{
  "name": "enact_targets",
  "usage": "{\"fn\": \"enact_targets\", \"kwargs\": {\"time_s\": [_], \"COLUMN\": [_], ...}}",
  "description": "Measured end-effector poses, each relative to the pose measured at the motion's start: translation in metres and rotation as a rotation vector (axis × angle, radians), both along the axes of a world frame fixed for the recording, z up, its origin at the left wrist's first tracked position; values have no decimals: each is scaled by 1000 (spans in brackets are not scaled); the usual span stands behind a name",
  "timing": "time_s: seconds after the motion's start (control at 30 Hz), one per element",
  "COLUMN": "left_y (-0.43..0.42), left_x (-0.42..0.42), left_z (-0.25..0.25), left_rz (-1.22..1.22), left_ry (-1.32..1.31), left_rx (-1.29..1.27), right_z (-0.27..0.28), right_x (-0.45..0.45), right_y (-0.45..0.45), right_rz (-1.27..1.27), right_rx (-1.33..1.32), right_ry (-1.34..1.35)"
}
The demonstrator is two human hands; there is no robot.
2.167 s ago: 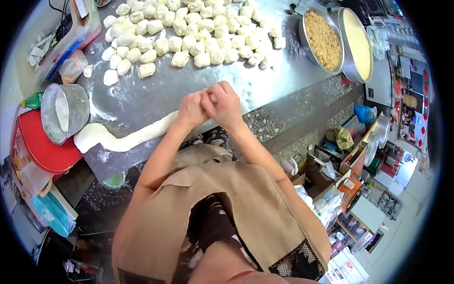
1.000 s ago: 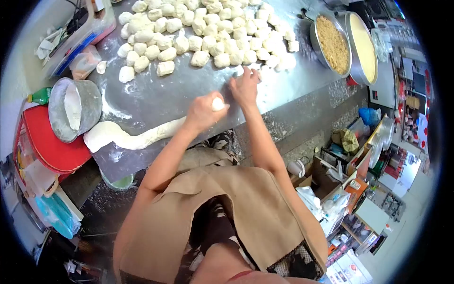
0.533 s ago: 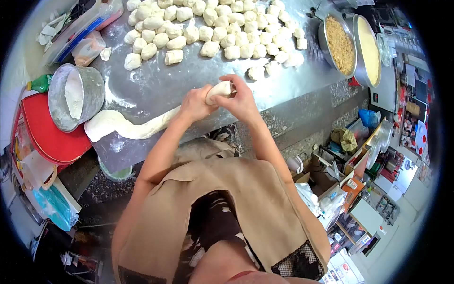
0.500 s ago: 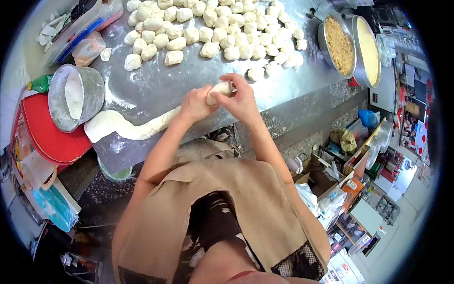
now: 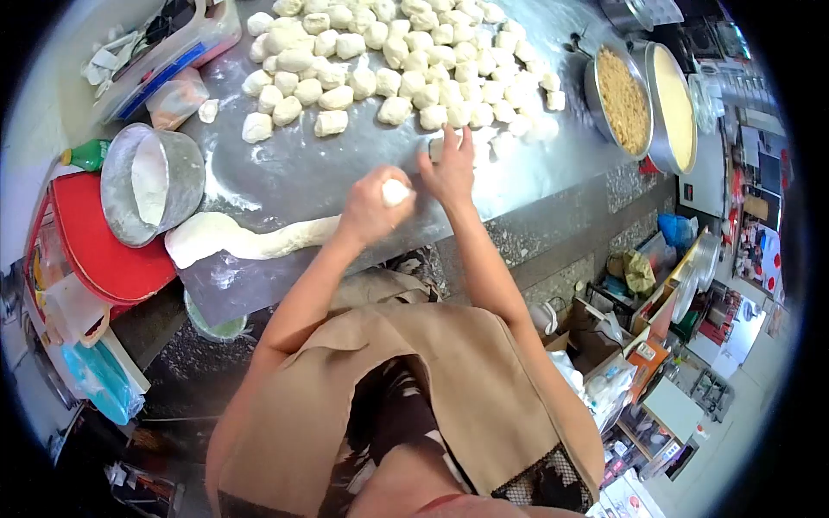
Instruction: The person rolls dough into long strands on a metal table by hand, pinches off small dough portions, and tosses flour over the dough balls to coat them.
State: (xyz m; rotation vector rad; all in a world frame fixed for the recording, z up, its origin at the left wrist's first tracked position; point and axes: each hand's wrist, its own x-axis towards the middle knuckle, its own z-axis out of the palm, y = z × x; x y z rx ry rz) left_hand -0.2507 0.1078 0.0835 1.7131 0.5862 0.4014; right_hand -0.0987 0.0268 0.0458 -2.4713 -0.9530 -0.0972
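My left hand point(image 5: 373, 207) is closed around the end of a long dough rope, whose white tip point(image 5: 396, 192) pokes out by the thumb. The thick floury rope point(image 5: 250, 241) trails from this hand leftward along the table. Just ahead and to the right, my right hand point(image 5: 450, 173) has its thumb and fingers around a small piece of dough point(image 5: 436, 149), low over the table. Most of that piece is hidden by the fingers. Beyond lie many dough pieces point(image 5: 412, 84), close together.
A metal pot of flour point(image 5: 186, 183) stands at left beside a red lid point(image 5: 108, 246). On the right are a bowl of brown crumbly filling point(image 5: 623, 99) and a pan with pale yellow contents point(image 5: 673, 108). The metal table's front edge point(image 5: 518, 203) runs before me.
The hands have moved apart, and a piece of dough has come off the rope into my right hand, which has moved toward the pile. My left hand still grips the rope's end. The view has shifted slightly.
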Motion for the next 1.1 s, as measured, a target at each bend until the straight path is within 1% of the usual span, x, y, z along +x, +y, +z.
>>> {"fn": "enact_targets", "kwargs": {"time_s": [0.03,0.07,0.1,0.13,0.17,0.2,0.23,0.27,0.3,0.33,0.4,0.47,0.5,0.53,0.6,0.63,0.7,0.73,0.8,0.83,0.87,0.9,0.93,1.0,1.03,1.07,1.1], "left_y": [4,9,12,9,5,5,10,16,20,21,24,23,23,21,22,22,21,20,16,12,10,9,10,15,21,23,24], "left_x": [-3,-4,-3,-4,-5,-4,-8,-16,-23,-25,-21,-20,-21,-21,-19,-19,-18,-18,-15,-17,-21,-25,-28,-34,-39,-37,-35], "left_z": [-8,-16,-21,-17,-13,-10,-10,-12,-13,-15,-16,-18,-17,-17,-15,-16,-19,-22,-25,-18,-9,-2,-4,-10,-9,-6,-2], "left_rz": [-2,52,110,111,44,-16,-4,-42,-85,-83,-181,-161,-143,-144,-50,-49,-15,-16,-42,-46,-25,-10,-15,108,116,121,68], "left_ry": [2,-55,-114,-109,-143,-182,-179,-44,94,101,441,380,336,337,208,207,126,126,141,134,122,116,114,-61,-36,-39,-62], "left_rx": [0,116,230,221,-10,-234,-233,-78,74,69,201,247,290,288,238,241,266,268,399,401,340,277,282,73,156,153,83], "right_z": [16,23,28,30,29,26,25,26,33,41,50,56,66,64,59,56,48,39,14,2,-10,-10,-8,6,22,30,35], "right_x": [-11,-25,-40,-52,-58,-59,-59,-59,-57,-57,-61,-67,-68,-72,-78,-82,-87,-84,-67,-58,-45,-41,-40,-38,-42,-53,-67], "right_y": [-9,-15,-20,-23,-21,-14,-6,-3,-2,-1,0,5,11,13,17,20,23,23,30,35,44,50,46,31,16,9,3], "right_rz": [90,92,294,481,480,351,208,214,144,69,56,219,243,242,298,299,238,238,186,182,97,6,2,211,299,304,393], "right_rx": [-83,-82,-33,11,2,145,290,285,305,325,315,272,334,332,247,250,335,336,331,332,247,159,165,48,-121,-125,-12], "right_ry": [-190,-191,159,521,529,894,1254,1266,1336,1401,1365,437,351,353,322,320,224,223,135,128,164,206,205,-132,157,154,514]}}
